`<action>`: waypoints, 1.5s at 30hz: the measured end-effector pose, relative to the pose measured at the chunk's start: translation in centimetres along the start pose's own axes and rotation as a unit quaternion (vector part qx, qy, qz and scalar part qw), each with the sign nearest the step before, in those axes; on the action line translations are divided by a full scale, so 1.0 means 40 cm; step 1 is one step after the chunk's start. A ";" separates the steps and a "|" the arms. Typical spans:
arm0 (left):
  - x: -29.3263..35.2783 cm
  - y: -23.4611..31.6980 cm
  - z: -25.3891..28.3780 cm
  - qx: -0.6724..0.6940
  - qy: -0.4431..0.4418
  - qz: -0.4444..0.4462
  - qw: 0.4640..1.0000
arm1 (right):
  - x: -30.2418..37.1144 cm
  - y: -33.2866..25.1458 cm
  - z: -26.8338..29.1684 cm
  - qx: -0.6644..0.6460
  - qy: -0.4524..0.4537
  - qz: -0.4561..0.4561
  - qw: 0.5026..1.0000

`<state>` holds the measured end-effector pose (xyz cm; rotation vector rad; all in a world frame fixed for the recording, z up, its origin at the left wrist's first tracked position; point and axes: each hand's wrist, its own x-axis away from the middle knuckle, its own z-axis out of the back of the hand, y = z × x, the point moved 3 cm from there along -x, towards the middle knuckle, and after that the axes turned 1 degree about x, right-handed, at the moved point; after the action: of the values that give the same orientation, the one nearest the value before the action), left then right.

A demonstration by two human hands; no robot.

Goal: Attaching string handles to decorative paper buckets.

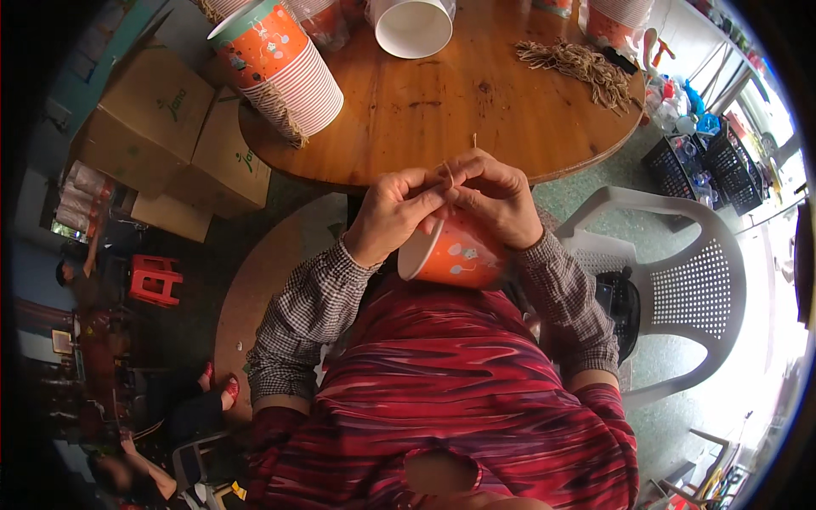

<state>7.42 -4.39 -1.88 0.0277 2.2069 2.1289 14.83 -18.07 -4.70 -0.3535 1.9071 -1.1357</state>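
Observation:
An orange paper bucket (463, 255) with a pale printed pattern lies tilted on my lap, its white rim turned left. Just above it, beyond the rim, my left hand (384, 212) and my right hand (507, 197) meet with fingers pinched together. A thin tan cord (449, 173) runs between the fingertips, and a short end sticks up. My hands partly hide the bucket's upper side, and how the cord joins it cannot be made out. Both hands are closed on the cord.
A round wooden table (408, 127) stands ahead. On it are a leaning stack of paper buckets (297, 93), a bucket with its white inside showing (414, 30), and a bundle of tan cords (586, 72). A white plastic chair (693, 285) is at right, cardboard boxes (161, 110) at left.

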 end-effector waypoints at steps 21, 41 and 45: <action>0.035 -0.004 0.009 0.071 -0.007 0.015 0.997 | 0.015 -0.049 -0.031 0.226 0.034 0.054 0.972; 0.040 -0.067 0.042 0.094 0.060 0.032 0.993 | 0.017 -0.055 -0.007 0.350 0.063 0.041 0.934; 0.042 -0.109 0.049 0.207 0.018 0.058 0.977 | 0.036 -0.037 -0.008 0.377 0.040 0.022 0.925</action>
<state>6.03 -2.51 -6.39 0.1471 2.6889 1.6891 13.49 -19.57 -4.18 0.1664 1.3874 -1.7605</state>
